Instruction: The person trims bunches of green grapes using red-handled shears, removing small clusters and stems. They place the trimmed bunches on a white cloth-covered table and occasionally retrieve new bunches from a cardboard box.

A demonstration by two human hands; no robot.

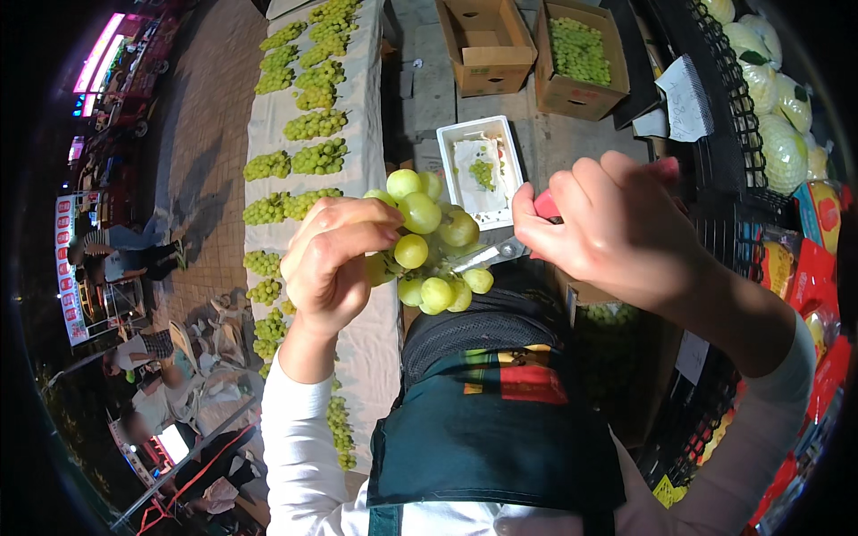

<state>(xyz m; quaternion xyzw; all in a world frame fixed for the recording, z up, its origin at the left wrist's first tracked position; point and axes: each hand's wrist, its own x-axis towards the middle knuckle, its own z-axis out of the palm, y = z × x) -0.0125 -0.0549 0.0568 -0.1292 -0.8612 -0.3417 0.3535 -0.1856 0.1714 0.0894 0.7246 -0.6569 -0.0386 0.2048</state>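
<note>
My left hand (335, 258) pinches a bunch of green grapes (422, 214) in front of my apron. Around the pink handles of a pair of scissors (493, 254), my right hand (590, 224) is closed. The metal blades reach in among the grapes from the right; their tips are hidden by the fruit, so whether they touch a stem cannot be told. Below the hands, a white foam box (446, 157) stands on the ground, with paper, a small grape cluster (481, 174) and bits of debris inside.
On the left, bunches of green grapes (315, 127) line a cloth-covered table (362, 87). Ahead stand an open cardboard box (493, 74) and a carton (576, 100) filled with grapes. At right, black mesh crates (751, 134) border wrapped fruit (781, 147) and red packages (814, 281). People (134, 258) are farther left.
</note>
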